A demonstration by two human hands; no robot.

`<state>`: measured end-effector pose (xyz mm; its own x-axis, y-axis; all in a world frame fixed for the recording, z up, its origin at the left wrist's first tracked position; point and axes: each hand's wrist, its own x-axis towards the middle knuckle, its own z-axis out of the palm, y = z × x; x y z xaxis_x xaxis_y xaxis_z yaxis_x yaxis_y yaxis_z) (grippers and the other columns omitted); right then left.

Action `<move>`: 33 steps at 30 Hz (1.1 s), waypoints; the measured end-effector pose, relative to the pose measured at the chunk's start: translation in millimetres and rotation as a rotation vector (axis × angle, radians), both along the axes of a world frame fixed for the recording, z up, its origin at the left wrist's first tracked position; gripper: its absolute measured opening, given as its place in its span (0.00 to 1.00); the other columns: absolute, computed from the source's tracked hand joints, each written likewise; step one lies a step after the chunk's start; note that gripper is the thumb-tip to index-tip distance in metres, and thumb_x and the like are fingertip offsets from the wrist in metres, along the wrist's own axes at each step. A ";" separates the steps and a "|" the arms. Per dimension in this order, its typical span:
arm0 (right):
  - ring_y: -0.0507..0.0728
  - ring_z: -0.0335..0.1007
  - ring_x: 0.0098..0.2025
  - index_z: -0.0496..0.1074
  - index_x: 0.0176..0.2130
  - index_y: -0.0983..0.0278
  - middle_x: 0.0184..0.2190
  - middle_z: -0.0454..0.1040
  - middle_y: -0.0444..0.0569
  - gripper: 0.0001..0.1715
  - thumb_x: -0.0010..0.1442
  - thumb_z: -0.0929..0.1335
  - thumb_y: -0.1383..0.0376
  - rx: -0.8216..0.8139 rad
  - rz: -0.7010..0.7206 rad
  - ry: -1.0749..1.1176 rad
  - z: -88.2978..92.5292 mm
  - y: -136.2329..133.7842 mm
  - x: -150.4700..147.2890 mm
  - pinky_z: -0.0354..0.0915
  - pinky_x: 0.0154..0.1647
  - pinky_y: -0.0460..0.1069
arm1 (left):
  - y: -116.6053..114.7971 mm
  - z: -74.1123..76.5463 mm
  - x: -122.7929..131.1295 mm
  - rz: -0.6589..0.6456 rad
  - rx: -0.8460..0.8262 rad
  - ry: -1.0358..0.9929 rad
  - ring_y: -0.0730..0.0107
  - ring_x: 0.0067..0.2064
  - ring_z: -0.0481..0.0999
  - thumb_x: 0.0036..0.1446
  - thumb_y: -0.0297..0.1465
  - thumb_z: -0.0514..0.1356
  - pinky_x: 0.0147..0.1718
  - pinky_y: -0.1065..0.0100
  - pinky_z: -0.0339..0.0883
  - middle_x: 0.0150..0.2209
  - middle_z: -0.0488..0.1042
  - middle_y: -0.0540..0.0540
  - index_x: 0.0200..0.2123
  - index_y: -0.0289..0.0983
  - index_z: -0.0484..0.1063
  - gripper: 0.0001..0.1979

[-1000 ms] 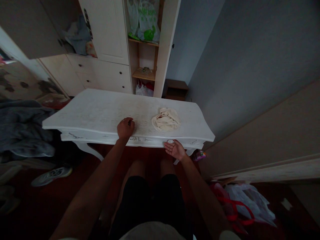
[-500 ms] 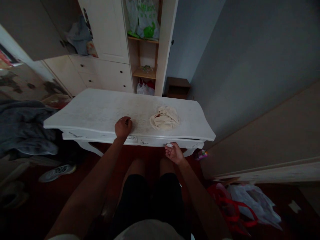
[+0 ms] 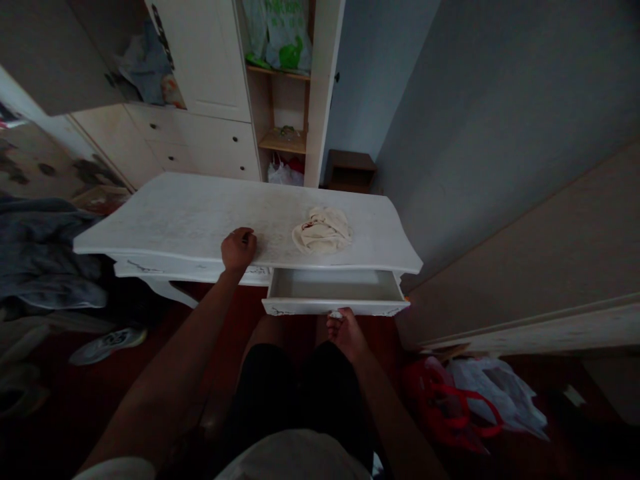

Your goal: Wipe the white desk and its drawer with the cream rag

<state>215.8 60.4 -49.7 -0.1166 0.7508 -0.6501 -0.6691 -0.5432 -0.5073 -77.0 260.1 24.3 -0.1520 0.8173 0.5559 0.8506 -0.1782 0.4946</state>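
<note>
Well, grey clothing [image 3: 47, 250]: heaped at the far left beside the desk, and from my remote seat its lower folds are too dark to read.
Shoe [image 3: 107, 345]: on the floor below the clothing.
White desk [image 3: 190, 207]: spans the middle, its top smudged with grey marks.
Left hand [image 3: 239, 250]: curled in a loose fist on the desk top near the front edge; I make out nothing in it, and I judge it rests there to brace the body or steady the desk.
Cream cloth [image 3: 324, 230]: bunched on the desk top behind the drawer, probably just set aside, since neither hand touches it.
Drawer [image 3: 300, 307]: sticks out from under the right part of the desk top, level as far as I can tell; its long axis runs left to right along the desk's edge, and its front faces the wearer.
Pale knob [image 3: 336, 314]: near the middle of the drawer's front, where a pull should draw fairly evenly.
Right hand [image 3: 346, 335]: fingers closed around the knob from below, seemingly for a straight pull.
Red bag [image 3: 425, 393]: on the floor, lower right, next to a white plastic bag [image 3: 505, 397].
</note>
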 end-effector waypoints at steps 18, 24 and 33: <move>0.52 0.68 0.20 0.74 0.27 0.65 0.21 0.76 0.48 0.24 0.39 0.77 0.49 0.007 -0.106 -0.086 -7.5 -92.1 -20.9 0.60 0.19 0.45 | 0.7 2.2 0.8 0.035 -0.011 -0.001 0.57 0.38 0.78 0.55 0.34 0.53 0.42 0.60 0.69 0.36 0.80 0.40 0.37 0.36 0.78 0.15; 0.52 0.67 0.19 0.74 0.28 0.65 0.21 0.76 0.49 0.23 0.43 0.76 0.48 0.034 -0.063 -0.099 -18.8 -116.8 -22.5 0.59 0.19 0.45 | -0.6 5.0 2.0 0.031 -0.014 -0.008 0.56 0.38 0.78 0.55 0.33 0.52 0.42 0.59 0.69 0.36 0.80 0.39 0.37 0.36 0.78 0.15; 0.52 0.68 0.19 0.75 0.27 0.65 0.21 0.76 0.50 0.30 0.37 0.77 0.44 -0.006 -0.027 -0.127 -37.7 -134.7 -26.2 0.60 0.21 0.46 | -0.1 3.1 1.2 0.013 0.001 0.018 0.56 0.39 0.79 0.56 0.34 0.52 0.42 0.59 0.69 0.36 0.80 0.37 0.38 0.34 0.78 0.17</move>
<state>189.6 -74.2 -87.5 -0.0127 0.7485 -0.6631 -0.6137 -0.5293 -0.5858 -75.9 259.9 27.4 -0.1523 0.8150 0.5591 0.8617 -0.1675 0.4789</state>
